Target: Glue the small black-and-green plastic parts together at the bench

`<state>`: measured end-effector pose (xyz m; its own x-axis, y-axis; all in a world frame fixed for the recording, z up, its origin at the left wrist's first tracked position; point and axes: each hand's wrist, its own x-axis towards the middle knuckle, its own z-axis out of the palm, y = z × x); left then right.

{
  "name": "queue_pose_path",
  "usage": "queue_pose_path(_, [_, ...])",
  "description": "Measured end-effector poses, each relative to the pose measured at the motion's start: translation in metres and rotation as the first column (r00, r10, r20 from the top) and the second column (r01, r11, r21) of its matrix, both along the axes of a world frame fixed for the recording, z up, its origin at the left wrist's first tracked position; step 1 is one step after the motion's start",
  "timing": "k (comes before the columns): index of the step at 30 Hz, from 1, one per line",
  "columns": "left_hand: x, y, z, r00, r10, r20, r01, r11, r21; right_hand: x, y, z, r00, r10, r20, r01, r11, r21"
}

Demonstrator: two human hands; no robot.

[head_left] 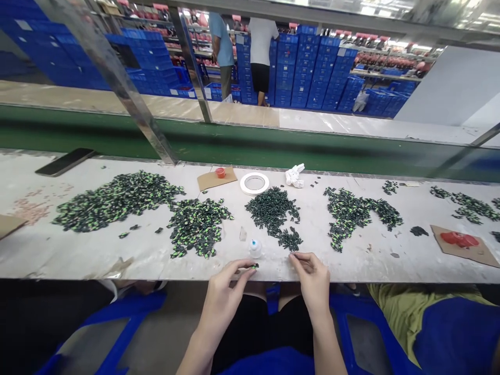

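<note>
Between thumb and forefinger, my left hand (pixel 228 289) pinches a small black-and-green piece (pixel 254 265) above the table's front edge. My right hand (pixel 315 281) has its fingertips pressed together at the near end of a heap of small dark green pieces (pixel 271 208); whatever they hold is too small to make out. A small white bottle with a blue tip (pixel 255 249) stands just beyond my left fingertips. To the left lies a pile of black-and-green pieces (pixel 197 226), and another similar pile (pixel 349 211) is on the right.
A tape roll (pixel 254 184), crumpled white paper (pixel 295 175) and a red cap on cardboard (pixel 220 172) lie farther back. A larger pile (pixel 117 200) and a phone (pixel 65 162) are at left. Red lumps sit on cardboard (pixel 480 252) at right. People sit on both sides.
</note>
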<state>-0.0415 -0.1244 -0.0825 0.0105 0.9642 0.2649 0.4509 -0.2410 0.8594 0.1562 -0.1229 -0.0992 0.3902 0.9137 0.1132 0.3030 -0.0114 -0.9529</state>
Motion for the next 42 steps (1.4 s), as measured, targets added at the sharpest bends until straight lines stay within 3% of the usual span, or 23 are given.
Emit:
queue_pose_path(2, [0.007,-0.002,0.007,0.999,-0.007,0.036,0.007,1.000,0.003,-0.007,-0.001,0.006,0.985,0.095,-0.144,-0.098,0.995,-0.015])
queue_pose_path(4, [0.011,-0.001,0.009,0.998,-0.019,0.057,0.018,1.000,0.011,-0.013,-0.002,0.011,0.965,0.188,-0.184,-0.186,0.982,0.031])
queue_pose_path(7, [0.013,0.002,0.008,0.997,-0.042,0.064,0.041,0.999,0.023,-0.020,-0.004,0.017,0.936,0.335,-0.103,-0.323,0.939,0.116])
queue_pose_path(10, [0.012,0.003,0.006,0.997,-0.052,0.057,0.050,0.998,0.040,-0.023,-0.006,0.021,0.915,0.402,0.036,-0.403,0.904,0.143])
queue_pose_path(16, [0.013,0.003,0.002,0.993,-0.106,0.059,0.101,0.992,0.082,-0.026,-0.008,0.021,0.940,0.335,0.070,-0.341,0.934,0.108])
queue_pose_path(20, [0.013,0.002,0.003,0.990,-0.126,0.062,0.121,0.989,0.083,-0.026,-0.007,0.023,0.921,0.381,0.083,-0.390,0.910,0.143])
queue_pose_path(26, [0.014,0.002,0.007,0.980,-0.159,0.117,0.150,0.985,0.080,-0.025,-0.007,0.021,0.908,0.413,-0.073,-0.405,0.908,0.109])
queue_pose_path(36, [0.016,0.002,0.009,0.934,-0.199,0.296,0.229,0.971,-0.071,-0.025,-0.010,0.014,0.905,0.352,-0.240,-0.350,0.935,0.052])
queue_pose_path(42, [0.019,-0.003,0.011,0.928,-0.144,0.344,0.216,0.960,-0.181,-0.022,-0.014,0.022,0.917,0.385,-0.104,-0.371,0.919,0.133])
